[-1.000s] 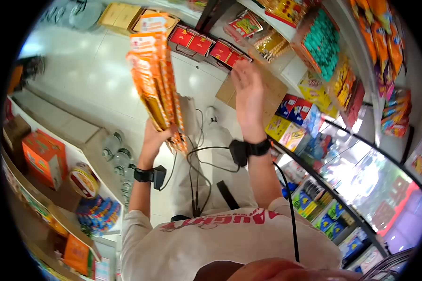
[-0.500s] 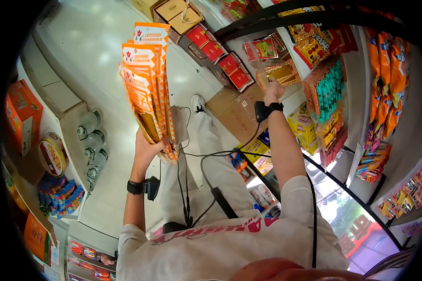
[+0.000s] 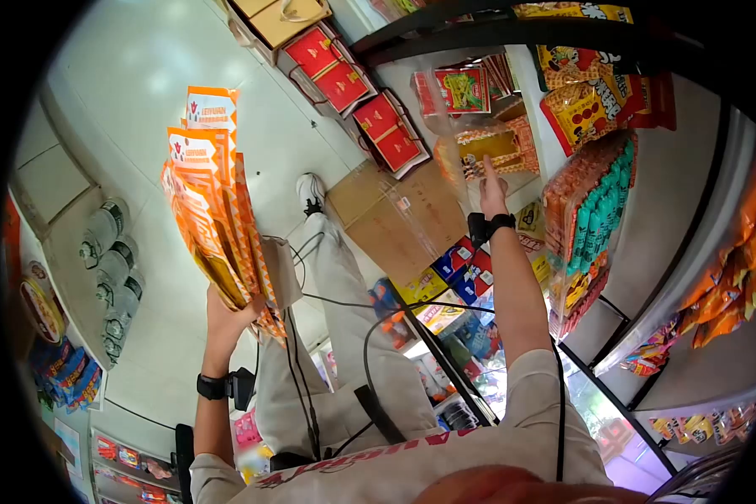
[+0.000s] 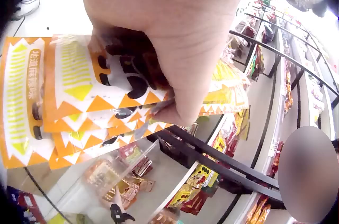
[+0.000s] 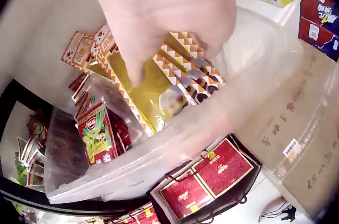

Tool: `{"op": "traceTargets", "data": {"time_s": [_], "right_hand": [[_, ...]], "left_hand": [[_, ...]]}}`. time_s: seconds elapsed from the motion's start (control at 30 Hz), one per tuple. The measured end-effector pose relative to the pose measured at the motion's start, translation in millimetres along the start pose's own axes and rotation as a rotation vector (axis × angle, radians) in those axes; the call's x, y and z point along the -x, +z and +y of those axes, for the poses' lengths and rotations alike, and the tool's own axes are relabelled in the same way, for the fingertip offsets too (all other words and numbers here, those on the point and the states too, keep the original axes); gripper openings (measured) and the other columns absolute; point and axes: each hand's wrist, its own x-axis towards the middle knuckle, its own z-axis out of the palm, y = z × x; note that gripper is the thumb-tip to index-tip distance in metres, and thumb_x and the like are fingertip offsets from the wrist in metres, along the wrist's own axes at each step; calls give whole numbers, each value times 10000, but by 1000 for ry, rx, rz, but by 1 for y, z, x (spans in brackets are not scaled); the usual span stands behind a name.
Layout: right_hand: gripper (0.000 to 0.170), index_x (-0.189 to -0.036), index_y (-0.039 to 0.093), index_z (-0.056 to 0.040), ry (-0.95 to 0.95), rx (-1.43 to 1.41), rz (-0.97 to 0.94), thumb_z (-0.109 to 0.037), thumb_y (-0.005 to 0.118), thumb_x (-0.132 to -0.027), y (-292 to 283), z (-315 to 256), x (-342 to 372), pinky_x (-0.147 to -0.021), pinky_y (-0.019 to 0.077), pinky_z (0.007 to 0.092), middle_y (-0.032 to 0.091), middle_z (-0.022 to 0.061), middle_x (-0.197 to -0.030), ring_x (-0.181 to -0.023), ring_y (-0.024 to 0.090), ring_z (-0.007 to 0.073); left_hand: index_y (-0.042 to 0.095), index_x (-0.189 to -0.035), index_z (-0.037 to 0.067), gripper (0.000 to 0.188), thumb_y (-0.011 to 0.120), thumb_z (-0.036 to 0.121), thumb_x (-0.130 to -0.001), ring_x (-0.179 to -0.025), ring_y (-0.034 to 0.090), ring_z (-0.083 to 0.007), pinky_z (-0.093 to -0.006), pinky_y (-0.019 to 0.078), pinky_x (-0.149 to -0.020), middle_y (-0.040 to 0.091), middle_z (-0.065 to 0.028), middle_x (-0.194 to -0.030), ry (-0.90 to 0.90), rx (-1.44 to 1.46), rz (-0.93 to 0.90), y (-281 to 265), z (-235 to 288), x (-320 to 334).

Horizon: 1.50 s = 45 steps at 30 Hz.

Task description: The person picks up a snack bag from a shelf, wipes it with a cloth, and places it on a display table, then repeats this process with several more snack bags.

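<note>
Left hand [image 3: 225, 332], near left, curled round a stack of orange packets [image 3: 214, 210]; right hand [image 3: 494, 197], farther right, at more packets [image 5: 151, 97] inside a clear bin [image 5: 106, 182], pinch unclear; collecting apparently part done, binned packets left; bin wall close beside; open floor [image 3: 134, 168] far left.

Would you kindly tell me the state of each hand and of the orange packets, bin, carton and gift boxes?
Left hand: curled round packets.
Held packets: bunched, raised.
Right hand: in the bin, over packets; grip unclear.
Bin packets: loosely stacked.
Plastic bin: open-topped, holding packets.
Cardboard carton: closed.
Red gift boxes: inside open-topped bags.
</note>
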Motion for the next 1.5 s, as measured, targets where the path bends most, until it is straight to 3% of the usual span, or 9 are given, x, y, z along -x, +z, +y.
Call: {"op": "traceTargets", "data": {"time_s": [0.2,0.37,0.5,0.63,0.73,0.87,0.97,1.33,1.5], "right_hand": [[753,-1252,554,-20,7,-61,23,-480,878,-752,22,12,-50,-719,491,318,633,44,-1180,-959,621,151],[946,-1288,423,-13,112,-32,-4,-504,929,-657,27,2,-57,-675,518,316,617,84,-1083,-822,613,175],[1029,-1267,395,11,112,6,19,-536,951,-596,36,-2,-63,-603,514,298,595,87,-960,-689,584,196],[1074,-1287,383,40,119,-66,8,-508,969,-574,38,-4,-62,-711,560,412,606,133,-1069,-834,624,230],[810,-1201,503,-30,184,-129,110,-404,962,-648,37,-6,-67,-622,577,417,641,105,-1064,-775,661,231],[678,-1188,485,-16,91,-356,35,-287,915,-740,43,-31,-31,-668,611,490,661,139,-1060,-836,702,286],[678,-1203,471,-14,101,-421,-99,-257,910,-746,41,-43,-20,-678,612,496,660,158,-1074,-840,699,300],[490,-1170,591,-42,108,-378,-125,-264,835,-807,25,-63,-7,-724,616,455,691,114,-1099,-860,718,289],[602,-1237,545,8,-55,-430,-165,-224,866,-784,1,-73,20,-773,606,430,662,122,-1157,-948,701,274]], "left_hand": [[602,-1084,-30,373,721,73,-745,-762,666,-126,-282,546,-714,694,-73,-914,-55,-8,-36,27,-15,-13],[584,-1164,-5,474,751,207,-774,-881,626,-122,-295,522,-807,655,-31,-1015,-94,-63,-71,29,-18,-15],[582,-1115,-31,412,717,83,-743,-813,662,-128,-290,546,-744,690,-70,-962,-85,-27,-1,31,-18,-13],[576,-1124,-31,422,718,81,-742,-828,662,-131,-295,544,-772,690,-71,-973,-123,-24,9,20,-18,-12],[572,-1128,-30,425,718,78,-743,-835,660,-134,-298,543,-786,689,-73,-983,-96,-15,12,19,-22,-13],[569,-1134,-28,433,715,75,-740,-850,656,-139,-302,541,-803,686,-73,-997,-108,-4,-9,19,-23,-11],[580,-1166,-3,475,761,209,-781,-846,621,-107,-276,524,-746,652,-29,-999,-53,-72,-13,20,-20,-9],[579,-1164,-1,486,778,221,-780,-873,635,-121,-297,532,-795,656,-27,-1008,-94,-62,-27,9,-13,-2],[560,-1180,-7,484,757,171,-776,-881,644,-125,-296,538,-803,662,-47,-1025,-83,-55,-36,7,-9,3]]}}
